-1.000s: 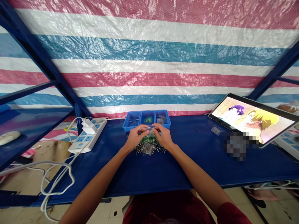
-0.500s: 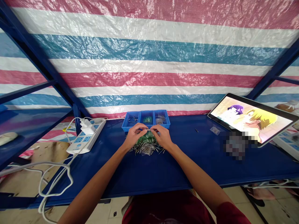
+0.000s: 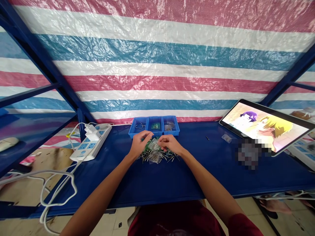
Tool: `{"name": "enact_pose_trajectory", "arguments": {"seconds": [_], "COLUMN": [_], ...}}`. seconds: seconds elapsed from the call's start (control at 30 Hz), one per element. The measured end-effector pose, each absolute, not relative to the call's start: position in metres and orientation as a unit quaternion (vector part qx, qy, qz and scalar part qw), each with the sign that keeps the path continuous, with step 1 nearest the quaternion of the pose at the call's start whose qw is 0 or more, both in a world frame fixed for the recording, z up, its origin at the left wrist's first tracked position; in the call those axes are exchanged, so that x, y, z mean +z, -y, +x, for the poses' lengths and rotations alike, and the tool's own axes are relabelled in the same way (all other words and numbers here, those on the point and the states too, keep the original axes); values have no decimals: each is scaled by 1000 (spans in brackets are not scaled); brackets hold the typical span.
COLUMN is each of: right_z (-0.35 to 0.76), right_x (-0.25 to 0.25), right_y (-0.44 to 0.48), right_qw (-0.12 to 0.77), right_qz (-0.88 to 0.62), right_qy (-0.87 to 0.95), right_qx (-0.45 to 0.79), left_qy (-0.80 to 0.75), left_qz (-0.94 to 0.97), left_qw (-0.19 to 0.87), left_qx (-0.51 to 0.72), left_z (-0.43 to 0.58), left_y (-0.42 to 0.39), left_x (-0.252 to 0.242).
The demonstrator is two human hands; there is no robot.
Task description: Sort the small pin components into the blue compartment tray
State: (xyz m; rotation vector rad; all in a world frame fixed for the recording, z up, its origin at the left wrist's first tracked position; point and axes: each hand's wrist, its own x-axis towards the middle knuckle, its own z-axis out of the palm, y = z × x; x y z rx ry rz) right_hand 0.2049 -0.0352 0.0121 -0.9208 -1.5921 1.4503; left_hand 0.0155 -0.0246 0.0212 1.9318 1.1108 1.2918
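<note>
A heap of thin dark metal pins (image 3: 148, 156) lies on the blue table, with green pieces and clear plastic bags among it. My left hand (image 3: 140, 144) is over the heap's left side, thumb and forefinger pinched together; whatever is between them is too small to make out. At the right side of the heap, my right hand (image 3: 171, 144) has its fingers closed at the edge of a small clear plastic bag (image 3: 154, 144). Just beyond my hands stand three joined blue bins (image 3: 154, 130) holding thin metal parts, green pieces and small clear-looking items.
A white power strip (image 3: 85, 151) with plugs and looping white cables (image 3: 71, 183) lies at the left. To the right are a loose dark pin (image 3: 207, 138), a clear bag (image 3: 226, 138) and a propped tablet (image 3: 265, 126). A blurred patch hides something beside the tablet.
My hands, which met at the fingertips above the heap, have moved apart. My right hand is lower and further right, and a clear bag shows between them.
</note>
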Motion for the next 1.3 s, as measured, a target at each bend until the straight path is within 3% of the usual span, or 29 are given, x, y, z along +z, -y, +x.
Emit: {"name": "enact_pose_trajectory", "arguments": {"seconds": [0.1,0.27,0.33,0.43,0.67,1.0,1.3], "right_z": [207,211,213,215,215,211,212], "right_x": [14,12,10,7,5,2,5], "right_y": [33,22,19,18,24,24,27], "right_qw": [374,595,626,611,486,461,446], "right_qz": [-352,-392,-418,-467,-576,-571,-557], "right_qy": [598,398,361,415,627,656,680], "right_qx": [615,578,551,486,196,175,169], "left_qy": [-428,-441,-423,-374,-321,-281,-276], "left_qz": [716,713,737,805,905,931,903], "left_qw": [238,206,203,182,30,-72,-200], "left_qx": [497,505,487,423,277,224,262], "left_z": [14,13,13,13,12,18,10], "left_y": [25,26,27,26,16,17,15], "left_x": [23,26,26,25,5,-5,11]}}
